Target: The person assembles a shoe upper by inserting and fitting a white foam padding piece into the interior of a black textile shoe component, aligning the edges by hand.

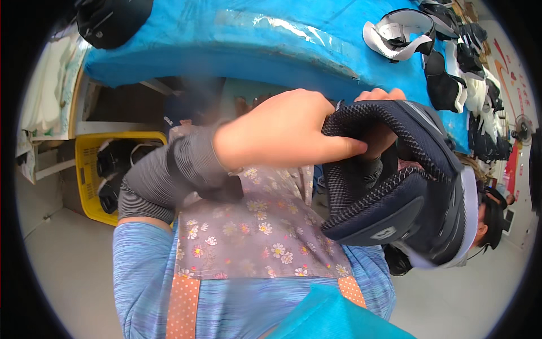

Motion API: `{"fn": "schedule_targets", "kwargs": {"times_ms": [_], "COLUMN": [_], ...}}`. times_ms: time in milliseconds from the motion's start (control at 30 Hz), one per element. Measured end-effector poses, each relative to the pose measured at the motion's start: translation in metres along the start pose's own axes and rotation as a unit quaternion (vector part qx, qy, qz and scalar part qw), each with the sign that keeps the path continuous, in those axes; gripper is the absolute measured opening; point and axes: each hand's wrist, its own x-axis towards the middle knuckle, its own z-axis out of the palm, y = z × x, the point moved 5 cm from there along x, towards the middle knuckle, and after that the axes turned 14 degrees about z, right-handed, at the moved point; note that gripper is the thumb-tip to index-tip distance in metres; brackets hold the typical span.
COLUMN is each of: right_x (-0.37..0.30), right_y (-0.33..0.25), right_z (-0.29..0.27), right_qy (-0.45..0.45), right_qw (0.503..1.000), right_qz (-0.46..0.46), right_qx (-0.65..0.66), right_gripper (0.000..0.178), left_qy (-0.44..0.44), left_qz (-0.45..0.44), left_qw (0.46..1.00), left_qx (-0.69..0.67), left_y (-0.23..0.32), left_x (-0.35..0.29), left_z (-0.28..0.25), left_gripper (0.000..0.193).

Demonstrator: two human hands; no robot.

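A dark navy shoe upper (pixel 389 214) with a padded, ribbed collar and a pale lower edge is held up at the right of my body. My left hand (pixel 282 130) is closed on the near side of its collar, the thumb lying over the rim into the opening. Fingers of my right hand (pixel 385 95) show above the collar's far edge. Through the opening, part of that hand's wrist and dark sleeve is visible. The upper hides the rest of my right hand.
A blue-covered table (pixel 186 51) runs across the front. On its right lie a white-and-black shoe upper (pixel 398 37) and several more uppers. A black item (pixel 113 21) sits at far left. Below it, a yellow basket (pixel 84 175) holds dark pieces. Another person (pixel 490 217) is at right.
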Motion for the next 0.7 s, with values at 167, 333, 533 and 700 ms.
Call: {"fn": "schedule_targets", "kwargs": {"times_ms": [167,333,533,700], "right_x": [-0.007,-0.013,-0.015,-0.014], "right_y": [0.020,0.076,0.057,0.049], "right_z": [0.051,0.031,0.008,0.015], "right_qy": [-0.193,-0.277,-0.126,-0.056], "right_qw": [0.960,0.855,0.966,0.992], "right_qz": [0.112,0.343,0.183,0.115], "right_qx": [0.172,0.272,0.135,-0.002], "right_gripper": [0.017,0.020,0.027,0.032], "left_qy": [-0.085,-0.046,0.083,0.070], "left_qz": [0.091,0.080,0.061,0.135], "left_qw": [0.992,0.994,0.986,0.982], "left_qx": [-0.025,-0.056,0.133,-0.110], "left_y": [0.004,-0.012,-0.023,-0.020], "left_x": [-0.008,-0.018,-0.010,-0.005], "left_z": [0.009,0.014,-0.008,0.009], "left_gripper": [0.040,0.048,0.040,0.030]}}
